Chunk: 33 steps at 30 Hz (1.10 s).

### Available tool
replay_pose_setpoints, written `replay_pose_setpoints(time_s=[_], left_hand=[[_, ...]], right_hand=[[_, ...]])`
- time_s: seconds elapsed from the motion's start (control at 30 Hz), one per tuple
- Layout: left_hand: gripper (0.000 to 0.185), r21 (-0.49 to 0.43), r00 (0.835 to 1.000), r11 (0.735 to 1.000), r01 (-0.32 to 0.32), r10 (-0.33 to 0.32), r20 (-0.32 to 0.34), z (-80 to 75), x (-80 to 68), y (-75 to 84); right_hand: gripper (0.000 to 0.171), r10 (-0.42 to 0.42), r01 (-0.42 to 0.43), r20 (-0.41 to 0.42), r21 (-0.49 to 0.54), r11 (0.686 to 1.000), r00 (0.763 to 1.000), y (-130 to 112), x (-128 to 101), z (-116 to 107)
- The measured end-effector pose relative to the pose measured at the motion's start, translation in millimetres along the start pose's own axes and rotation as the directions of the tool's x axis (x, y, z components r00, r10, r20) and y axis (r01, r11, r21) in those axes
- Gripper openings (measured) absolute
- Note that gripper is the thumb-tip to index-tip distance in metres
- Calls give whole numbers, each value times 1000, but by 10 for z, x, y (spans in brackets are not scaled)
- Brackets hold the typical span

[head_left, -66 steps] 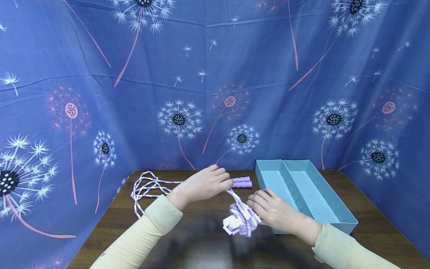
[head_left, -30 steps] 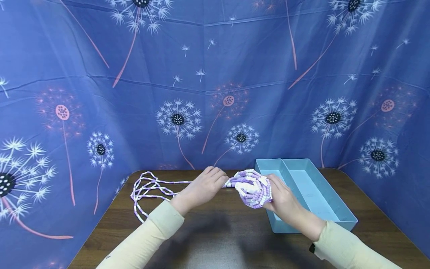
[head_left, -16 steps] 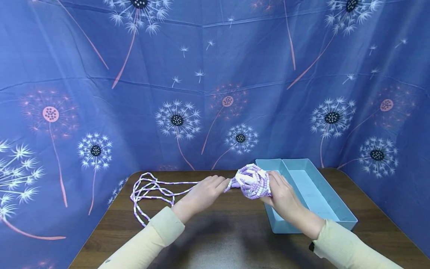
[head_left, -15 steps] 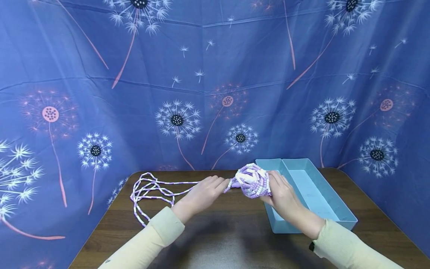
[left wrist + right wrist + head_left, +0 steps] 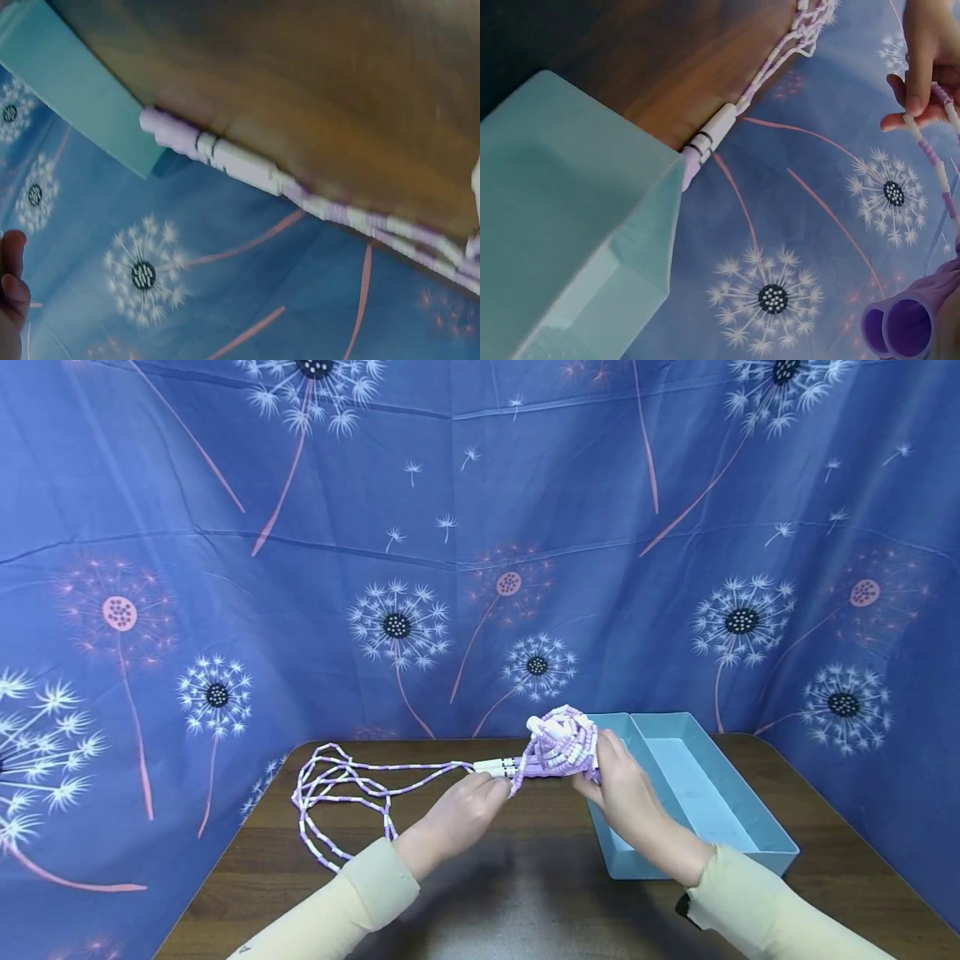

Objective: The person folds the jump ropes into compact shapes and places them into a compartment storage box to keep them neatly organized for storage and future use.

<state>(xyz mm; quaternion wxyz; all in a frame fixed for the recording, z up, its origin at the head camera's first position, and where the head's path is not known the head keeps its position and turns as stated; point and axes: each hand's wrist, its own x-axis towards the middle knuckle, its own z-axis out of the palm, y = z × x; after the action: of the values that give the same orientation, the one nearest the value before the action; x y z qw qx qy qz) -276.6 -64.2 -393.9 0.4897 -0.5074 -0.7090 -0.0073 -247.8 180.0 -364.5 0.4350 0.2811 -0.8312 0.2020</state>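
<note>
Head view is showing the work about half done, by my judgement. Nearest, the left hand point(image 5: 468, 806) is pinching a strand of the beaded skipping rope point(image 5: 390, 777) between curled fingers. Just beyond, the right hand point(image 5: 626, 789) is clutching the wound bundle point(image 5: 562, 747) above the desk point(image 5: 480, 893), beside the near-left corner of the blue tray point(image 5: 780, 852). Farther off, loose loops point(image 5: 330, 785) are lying toward the desk's far left corner, not yet wound; both tray compartments are holding nothing.
</note>
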Motion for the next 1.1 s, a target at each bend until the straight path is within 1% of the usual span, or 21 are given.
replay_pose_setpoints(time_s=[0.17,0.27,0.37,0.5,0.57,0.63,0.7,0.77,0.83,0.9,0.97,1.03,1.1], left_hand=[[28,-33,1000,999,-5,4,-20,-18,-20,87],[25,-27,999,999,-24,23,-27,-42,1,125],[24,11,997,997,-71,71,-19,-69,53,157],[28,101,990,985,-142,143,-2,-116,156,205],[31,135,984,975,-175,177,-2,-163,221,237],[33,162,979,966,-202,204,4,-233,298,273],[32,169,977,963,-212,214,9,-307,370,304],[31,158,980,967,-198,199,12,-357,426,322],[30,132,986,977,-166,167,5,-354,443,329],[30,82,993,989,-120,121,-7,-311,427,328],[30,13,998,998,-62,63,-21,-270,409,328],[24,-61,999,998,-2,-1,-42,-248,407,326],[15,-126,996,991,54,-63,-69,-252,426,324]], right_hand=[[32,77,-76,61,-11,997,995,-45,44,12],[29,107,-106,85,-17,994,991,-63,56,17],[24,123,-122,97,-19,992,988,-79,75,27],[23,150,-148,103,-25,989,983,-106,101,50],[24,162,-159,103,-38,987,981,-113,108,68],[25,156,-151,100,-61,987,983,-119,110,88],[26,136,-129,86,-85,988,987,-122,109,110],[26,112,-104,73,-111,988,991,-125,104,127],[27,112,-101,71,-133,986,991,-133,96,134],[27,133,-118,91,-151,981,987,-146,95,135],[26,168,-146,124,-166,975,978,-161,95,136],[27,193,-165,148,-183,969,970,-174,94,144],[28,203,-169,162,-198,965,966,-185,91,159]])
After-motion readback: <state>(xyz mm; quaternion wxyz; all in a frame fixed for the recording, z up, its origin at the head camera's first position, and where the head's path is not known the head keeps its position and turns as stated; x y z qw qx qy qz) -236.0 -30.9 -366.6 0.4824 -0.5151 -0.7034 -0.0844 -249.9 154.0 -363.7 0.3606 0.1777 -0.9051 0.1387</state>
